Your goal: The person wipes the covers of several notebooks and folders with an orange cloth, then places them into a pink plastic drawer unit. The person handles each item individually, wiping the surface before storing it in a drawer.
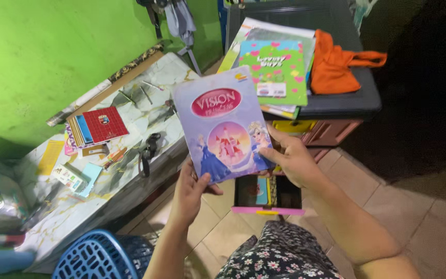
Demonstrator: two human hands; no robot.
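Lilac, its cover showing a castle and princesses, the thin book (224,125) sits between our hands: left hand (189,194) pinches its lower corner, right hand (291,161) closes on its right edge. Below them, a pink drawer (268,197) stands open.

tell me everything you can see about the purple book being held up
The purple book is a thin, soft-covered book with a pale lilac front. It bears a red oval title badge near the top and, below it, a round picture of a castle flanked by two cartoon princesses in blue gowns. It looks closed and intact, tilted slightly, its cover facing the camera. The left hand grips its lower left corner and the right hand its lower right edge, holding it above an open pink drawer.
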